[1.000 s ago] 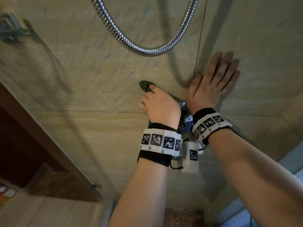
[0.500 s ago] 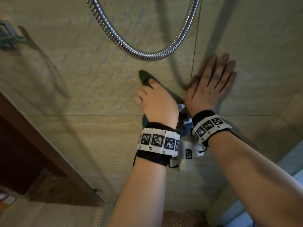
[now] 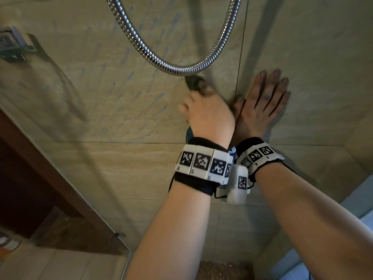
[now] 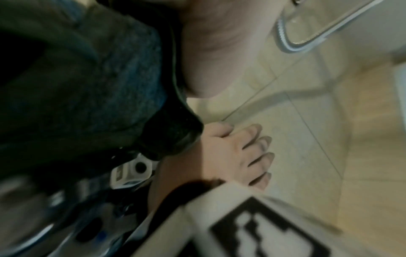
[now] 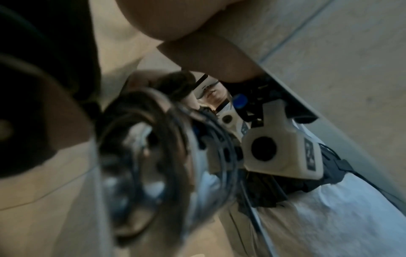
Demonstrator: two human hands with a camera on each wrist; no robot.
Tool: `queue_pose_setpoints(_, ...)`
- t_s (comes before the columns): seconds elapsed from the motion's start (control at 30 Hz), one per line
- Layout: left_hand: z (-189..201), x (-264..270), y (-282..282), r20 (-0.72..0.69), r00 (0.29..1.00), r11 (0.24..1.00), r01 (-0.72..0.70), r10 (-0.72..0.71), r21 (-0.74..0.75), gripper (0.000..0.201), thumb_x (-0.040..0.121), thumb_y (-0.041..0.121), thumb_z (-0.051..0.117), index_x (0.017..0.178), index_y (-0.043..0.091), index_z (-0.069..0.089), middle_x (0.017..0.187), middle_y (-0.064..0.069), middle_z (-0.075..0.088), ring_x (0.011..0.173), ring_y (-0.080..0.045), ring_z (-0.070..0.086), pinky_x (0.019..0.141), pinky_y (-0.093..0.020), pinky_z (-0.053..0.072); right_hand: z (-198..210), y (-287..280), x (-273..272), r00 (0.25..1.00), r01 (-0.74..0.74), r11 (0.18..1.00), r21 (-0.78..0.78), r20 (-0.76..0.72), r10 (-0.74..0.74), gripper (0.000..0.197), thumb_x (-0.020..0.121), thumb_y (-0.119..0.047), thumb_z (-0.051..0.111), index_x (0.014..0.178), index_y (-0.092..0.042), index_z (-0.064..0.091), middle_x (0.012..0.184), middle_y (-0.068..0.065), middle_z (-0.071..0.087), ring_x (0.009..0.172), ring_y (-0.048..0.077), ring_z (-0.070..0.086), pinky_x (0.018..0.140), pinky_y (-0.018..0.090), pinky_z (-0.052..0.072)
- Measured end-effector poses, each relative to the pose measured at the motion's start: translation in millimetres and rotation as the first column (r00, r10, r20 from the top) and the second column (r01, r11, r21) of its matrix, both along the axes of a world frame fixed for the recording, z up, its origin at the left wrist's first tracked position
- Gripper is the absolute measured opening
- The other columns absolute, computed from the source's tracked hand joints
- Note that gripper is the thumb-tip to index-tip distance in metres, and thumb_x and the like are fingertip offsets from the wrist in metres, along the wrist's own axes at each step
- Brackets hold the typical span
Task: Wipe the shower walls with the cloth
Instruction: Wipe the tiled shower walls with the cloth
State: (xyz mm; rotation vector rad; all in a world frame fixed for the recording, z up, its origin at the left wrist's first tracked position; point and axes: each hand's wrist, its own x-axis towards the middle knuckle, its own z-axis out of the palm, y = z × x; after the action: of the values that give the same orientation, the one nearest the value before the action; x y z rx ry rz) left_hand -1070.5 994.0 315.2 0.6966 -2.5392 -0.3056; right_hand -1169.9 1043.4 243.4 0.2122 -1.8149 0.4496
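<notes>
A dark blue-grey cloth (image 3: 193, 84) lies against the beige tiled shower wall (image 3: 96, 81), its tip poking out above my left hand (image 3: 201, 106). That hand grips the cloth with curled fingers and presses it to the tile just under the hose loop. In the left wrist view the cloth (image 4: 92, 83) fills the upper left, bunched under the palm. My right hand (image 3: 264, 96) lies flat on the wall just right of the left one, fingers straight and spread, holding nothing; the left wrist view shows the right hand (image 4: 243, 154) too.
A metal shower hose (image 3: 173, 68) hangs in a loop right above the cloth. A chrome fixture (image 3: 12, 45) is on the wall at upper left. A glass panel edge (image 3: 84, 201) with a brown frame runs along the left. The wall corner (image 3: 359, 138) is at right.
My left hand has slid the cloth up the wall, close under the hose loop. The right hand stays flat on the tile in about the same place.
</notes>
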Motion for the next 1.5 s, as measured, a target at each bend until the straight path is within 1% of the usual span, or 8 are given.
queue_pose_setpoints(0.2,10,-10,-4,-0.161,0.985,0.961,-0.097,0.057,-0.257,0.064,0.086,0.024,0.054,0.142,0.002,0.033,0.139,-0.019,0.045,0.121,-0.032,0.047,0.099,-0.041,0.032,-1,0,4,0.999,-0.034,0.999,-0.012,0.037,0.034,0.055,0.102,-0.034,0.026,0.141,0.004,0.035,0.142,0.032,0.039,0.131,0.051,0.036,0.109,0.058,0.023)
queue_pose_setpoints(0.27,5,-8,-8,-0.184,0.977,0.961,-0.153,0.112,-0.23,0.062,0.083,0.025,0.058,0.136,-0.002,0.041,0.127,-0.023,0.053,0.112,-0.036,0.052,0.097,-0.043,0.035,-2,1,5,0.996,-0.046,0.999,-0.004,0.079,0.046,0.057,0.101,-0.033,0.025,0.143,0.005,0.033,0.145,0.032,0.035,0.133,0.05,0.032,0.111,0.056,0.017)
queue_pose_setpoints(0.57,-43,6,-17,0.179,0.971,0.979,-0.176,0.156,0.103,0.08,0.091,0.037,0.049,0.145,-0.009,0.013,0.135,-0.024,0.046,0.121,-0.037,0.045,0.104,-0.046,0.026,-2,2,12,0.982,-0.099,0.995,0.005,0.162,0.097,0.061,0.099,-0.032,0.031,0.148,0.003,0.022,0.151,0.031,0.023,0.139,0.048,0.019,0.115,0.054,0.008)
queue_pose_setpoints(0.7,-25,10,-15,0.087,0.992,0.974,-0.11,0.095,0.198,0.076,0.091,0.033,0.048,0.145,-0.01,0.015,0.135,-0.02,0.049,0.122,-0.037,0.046,0.104,-0.045,0.025,-3,0,4,0.993,-0.093,0.996,-0.003,0.075,0.093,0.057,0.099,-0.032,0.03,0.144,0.003,0.027,0.145,0.033,0.033,0.134,0.05,0.029,0.112,0.054,0.015)
queue_pose_setpoints(0.97,34,-3,-6,-0.18,0.982,0.983,0.03,-0.063,-0.18,0.066,0.095,0.027,0.046,0.148,-0.001,0.018,0.134,-0.012,0.05,0.123,-0.027,0.047,0.105,-0.042,0.03,-5,2,6,0.991,-0.118,0.993,-0.013,0.059,0.119,0.057,0.1,-0.031,0.032,0.145,0.004,0.028,0.147,0.032,0.029,0.135,0.051,0.026,0.114,0.052,0.008)
queue_pose_setpoints(1.1,30,-7,-12,-0.125,0.992,0.97,-0.028,-0.002,-0.242,0.069,0.095,0.026,0.044,0.15,0.0,0.01,0.135,-0.01,0.05,0.122,-0.027,0.047,0.108,-0.044,0.029,-5,2,5,0.993,-0.107,0.994,-0.008,0.056,0.107,0.057,0.099,-0.03,0.034,0.145,0.004,0.028,0.147,0.032,0.029,0.136,0.05,0.025,0.114,0.055,0.013)
queue_pose_setpoints(1.23,15,-1,-16,-0.145,0.985,0.984,-0.117,0.096,-0.137,0.045,0.092,0.026,0.046,0.13,0.002,0.044,0.118,-0.015,0.058,0.111,-0.032,0.05,0.1,-0.043,0.028,-6,3,4,0.992,-0.103,0.994,0.027,0.077,0.101,0.058,0.099,-0.03,0.03,0.146,0.003,0.025,0.147,0.032,0.03,0.135,0.051,0.027,0.113,0.055,0.014)
queue_pose_setpoints(1.5,-22,8,-17,0.093,0.986,0.981,-0.146,0.135,0.128,0.068,0.092,0.036,0.045,0.141,-0.008,0.029,0.119,-0.014,0.061,0.112,-0.034,0.054,0.109,-0.048,0.019,-6,2,0,0.996,-0.075,0.997,0.008,0.038,0.075,0.057,0.099,-0.032,0.021,0.141,0.005,0.034,0.14,0.033,0.04,0.129,0.052,0.037,0.109,0.054,0.019)
